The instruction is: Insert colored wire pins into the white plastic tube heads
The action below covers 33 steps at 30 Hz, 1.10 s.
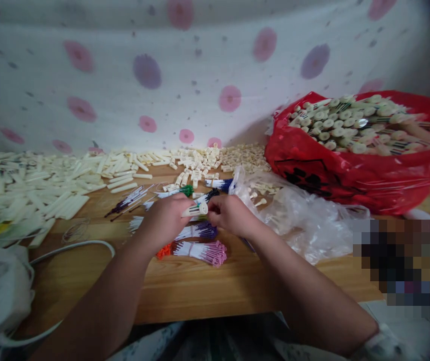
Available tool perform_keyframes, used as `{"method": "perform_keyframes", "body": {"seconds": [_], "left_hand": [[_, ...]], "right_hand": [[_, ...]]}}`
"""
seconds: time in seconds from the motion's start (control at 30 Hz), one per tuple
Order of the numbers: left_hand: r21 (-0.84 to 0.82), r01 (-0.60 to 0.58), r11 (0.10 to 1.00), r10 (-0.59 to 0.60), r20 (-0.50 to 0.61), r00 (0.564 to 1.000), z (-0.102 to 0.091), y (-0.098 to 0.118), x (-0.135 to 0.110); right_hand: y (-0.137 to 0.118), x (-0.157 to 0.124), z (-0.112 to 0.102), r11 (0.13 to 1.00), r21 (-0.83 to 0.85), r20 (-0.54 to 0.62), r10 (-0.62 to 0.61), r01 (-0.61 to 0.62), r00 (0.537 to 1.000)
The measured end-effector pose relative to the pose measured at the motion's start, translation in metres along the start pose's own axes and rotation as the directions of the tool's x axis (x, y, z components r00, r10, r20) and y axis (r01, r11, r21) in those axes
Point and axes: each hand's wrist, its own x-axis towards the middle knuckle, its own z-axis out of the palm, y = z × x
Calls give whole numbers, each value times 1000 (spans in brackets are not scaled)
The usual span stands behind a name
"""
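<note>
Over the middle of the wooden table, my left hand [169, 215] is closed around a cream multicolour pen [195, 210]. The pen's slotted, round end points to the right, with dark and green strips in its slots. My right hand [228, 213] is closed beside that end, fingers pinched together; whatever they hold is hidden. Below the hands lie bundled white refills with pink ends [201, 252] and a bundle with purple ends [199, 230]. Orange refill ends [164, 250] stick out near my left wrist. Behind the hands are bundles with green ends [185, 190] and blue ends [220, 185].
Cream pen tubes [67, 173] are heaped at the back left, slotted cream pieces [199, 163] at the back middle. A red bag [350, 178] full of pens stands right, behind a clear plastic bag [312, 228]. A white device [2, 296] with a cable sits left.
</note>
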Motion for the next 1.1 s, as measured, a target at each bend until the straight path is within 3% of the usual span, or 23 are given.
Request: {"method": "perform_keyframes", "body": {"seconds": [0.13, 0.27, 0.37, 0.5, 0.6, 0.8, 0.9, 0.97, 1.03, 1.1], "left_hand": [[-74, 46, 996, -51, -62, 997, 2, -1, 4], [-262, 158, 952, -207, -173, 963, 3, 0, 1], [-344, 187, 920, -262, -188, 946, 4, 2, -2], [-408, 162, 899, -262, -202, 944, 6, 1, -4], [-430, 79, 899, -197, -236, 952, 9, -1, -6], [-469, -67, 881, -87, -298, 951, 10, 0, -8], [-447, -165, 879, -15, -373, 928, 10, 0, -8], [-398, -236, 887, 24, -471, 882, 11, -2, -8], [-340, -277, 899, 49, -550, 834, 13, -4, -9], [-314, -287, 905, 61, -572, 818, 14, -5, -9]], "right_hand": [[3, 0, -1, 935, 343, 77, 61, -84, 995], [3, 1, 0, 697, 703, 107, 89, -139, 990], [2, 1, 4, 604, 793, 43, 81, -84, 996], [-1, -1, 8, 604, 796, -16, 83, -37, 996], [-4, -2, 8, 626, 780, -48, 56, 2, 997], [-8, -4, 2, 777, 582, -147, -188, 239, 971], [-12, -6, -6, 843, 331, -232, -362, 423, 903], [-17, -11, -13, 842, 167, -352, -435, 513, 829], [-25, -18, -19, 823, 93, -541, -431, 560, 722], [-33, -27, -22, 796, 92, -714, -365, 598, 597]]}}
